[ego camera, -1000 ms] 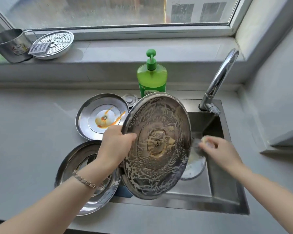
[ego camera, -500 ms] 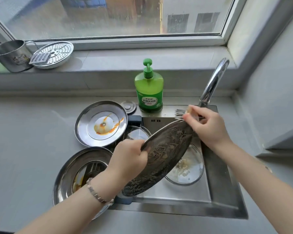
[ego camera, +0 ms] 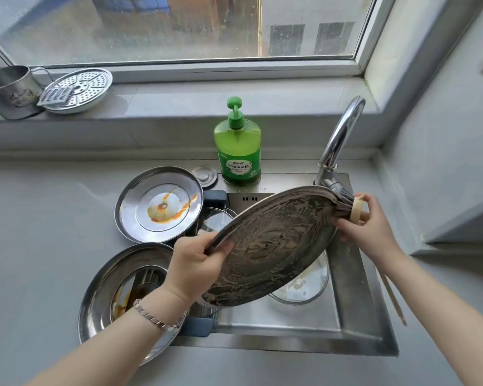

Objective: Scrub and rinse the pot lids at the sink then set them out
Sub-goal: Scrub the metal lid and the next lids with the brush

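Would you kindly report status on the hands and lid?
Left hand grips soapy lid over sink. Right hand holds brush at rim. Faucet just behind.

home kitchen: steel sink (ego camera: 354, 324), faucet (ego camera: 339, 140), dish soap bottle (ego camera: 237, 151), window sill (ego camera: 207, 98), dirty lids.

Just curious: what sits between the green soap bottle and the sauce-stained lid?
A small round metal disc, perhaps a sink plug, lies on the counter between them, in the head view.
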Motion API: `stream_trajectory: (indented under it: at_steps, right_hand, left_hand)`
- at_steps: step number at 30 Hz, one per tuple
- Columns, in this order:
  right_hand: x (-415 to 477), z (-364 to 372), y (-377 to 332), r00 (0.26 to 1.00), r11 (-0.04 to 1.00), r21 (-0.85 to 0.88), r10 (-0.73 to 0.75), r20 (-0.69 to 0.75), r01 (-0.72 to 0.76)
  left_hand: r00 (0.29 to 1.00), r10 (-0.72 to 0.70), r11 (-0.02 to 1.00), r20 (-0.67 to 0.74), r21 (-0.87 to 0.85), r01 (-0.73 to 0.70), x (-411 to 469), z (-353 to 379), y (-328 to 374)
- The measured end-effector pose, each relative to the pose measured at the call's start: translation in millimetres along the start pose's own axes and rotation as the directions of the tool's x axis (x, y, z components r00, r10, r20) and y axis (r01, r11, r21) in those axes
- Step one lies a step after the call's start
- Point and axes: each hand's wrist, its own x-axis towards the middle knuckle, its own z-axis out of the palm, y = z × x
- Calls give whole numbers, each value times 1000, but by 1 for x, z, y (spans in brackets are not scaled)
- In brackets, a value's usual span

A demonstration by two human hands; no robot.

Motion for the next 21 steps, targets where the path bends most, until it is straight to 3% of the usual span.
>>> stream_trajectory:
  at_steps: [5,8,10,12,17,19,21]
  right_hand:
    - [-14,7,-17,970,962,-166,-230,-79,214]
    - [-31,26,-41,893,815,-378,-442,85,439]
    - [-46,45,-59,831,736,-389,-515,209,554]
    - [-54,56,-71,828,718,-413,-504,246,560]
    - [-56,56,-77,867,622,-618,-443,229,481]
    - [-61,58,-74,835,558,-643,-483,262,524]
    - [-68,63,-75,798,570,-572,-516,310,590]
  left_hand:
    - [991,-135,987,-3,84,135,6,-8,-4]
    - [991,-34,982,127,189,10,20,-4,15]
    - [972,15,961,236,266,-80,27,4,25]
    - [963,39,953,266,281,-116,30,11,27]
    - [980,125,945,152,282,-165,29,24,32]
    - [978,146,940,150,285,-185,28,28,35]
    - [977,159,946,141,262,-192,28,28,38]
